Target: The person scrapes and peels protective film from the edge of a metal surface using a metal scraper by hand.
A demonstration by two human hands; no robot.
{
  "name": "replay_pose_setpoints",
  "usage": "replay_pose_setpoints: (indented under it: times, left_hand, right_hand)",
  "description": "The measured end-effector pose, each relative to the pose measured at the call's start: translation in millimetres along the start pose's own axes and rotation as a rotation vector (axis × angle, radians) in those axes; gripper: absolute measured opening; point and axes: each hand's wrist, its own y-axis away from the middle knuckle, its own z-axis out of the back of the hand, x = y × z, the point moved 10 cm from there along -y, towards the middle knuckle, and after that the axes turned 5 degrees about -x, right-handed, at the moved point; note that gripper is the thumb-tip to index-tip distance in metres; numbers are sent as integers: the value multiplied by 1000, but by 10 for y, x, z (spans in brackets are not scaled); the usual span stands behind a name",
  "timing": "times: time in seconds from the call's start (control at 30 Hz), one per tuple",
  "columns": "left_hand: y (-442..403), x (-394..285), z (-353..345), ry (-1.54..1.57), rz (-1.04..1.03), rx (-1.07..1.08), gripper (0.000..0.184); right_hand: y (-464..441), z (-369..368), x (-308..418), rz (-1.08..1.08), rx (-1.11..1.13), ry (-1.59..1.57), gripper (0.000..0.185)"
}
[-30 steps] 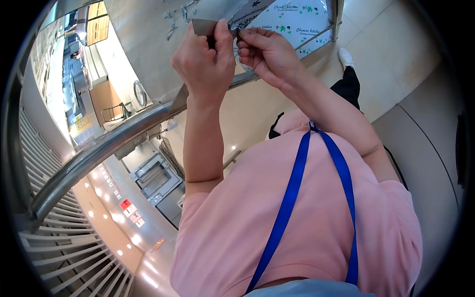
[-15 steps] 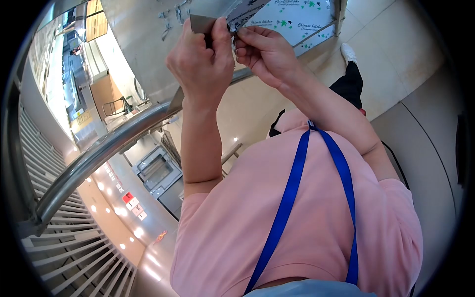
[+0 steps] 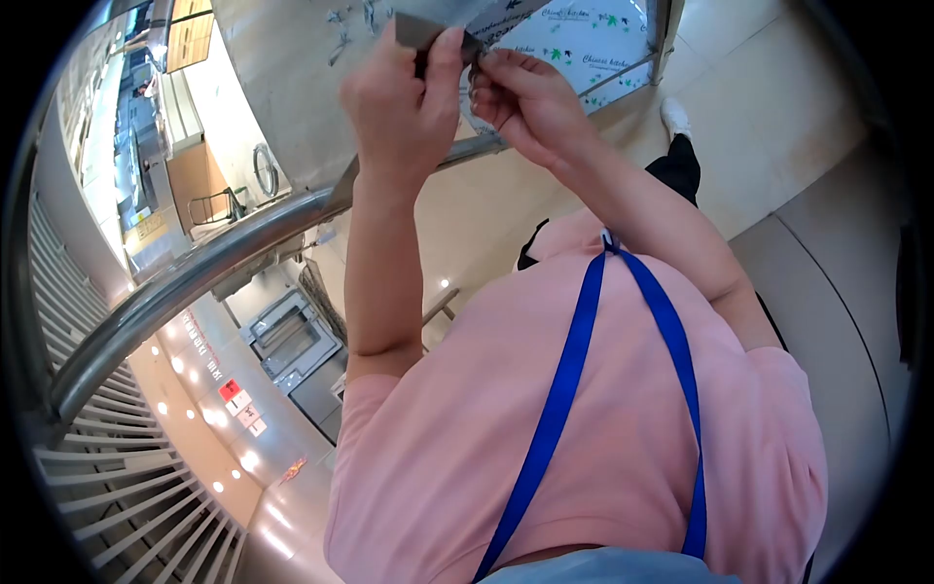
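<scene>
My left hand (image 3: 404,112) is closed around a flat grey metal blade (image 3: 415,32) that looks like a scraper, its thumb pressed along one side. Close beside it, my right hand (image 3: 530,102) pinches with thumb and fingertips at the blade's near corner. What sits between those fingertips is too small to make out. Both hands are above the near edge of a stainless steel table (image 3: 292,107). Grey shreds (image 3: 339,39) lie on the metal to the left. Beyond my right hand is a film-like sheet (image 3: 584,44) printed with "Chinese kitchen" and green leaves.
A curved metal rail (image 3: 195,268) runs along the left. Below it are white slats (image 3: 117,487) and a shiny wall (image 3: 209,380) with red and white signs. A metal table leg (image 3: 664,34) stands at right, near a white shoe (image 3: 675,119) on the tiled floor.
Both hands and the blade appear slightly further right in view, and the surroundings have shifted a little. My left hand still grips the blade; my right fingers stay at its corner.
</scene>
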Motion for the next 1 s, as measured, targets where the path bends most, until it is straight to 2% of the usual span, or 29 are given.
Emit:
replay_pose_setpoints:
  times: [0.17,0.7,0.8,0.87,0.9,1.0]
  left_hand:
    - [146,53,63,-129,9,52,16]
    - [22,-148,-67,-183,-119,64,21]
    - [23,-58,-59,-209,-56,82,20]
    - [-4,-123,-30,-184,-99,70,19]
    - [-21,-151,-15,-169,-122,63,19]
    - [73,199,27,50,90,24,18]
  right_hand:
    - [-3,100,-207,-119,19,16,13]
    - [-13,43,23,20,45,-64,14]
    - [-22,4,51,29,68,-54,15]
    - [-23,-25,64,32,87,-28,15]
    - [-19,-15,65,29,49,62,16]
    - [54,0,186,53,-9,423,20]
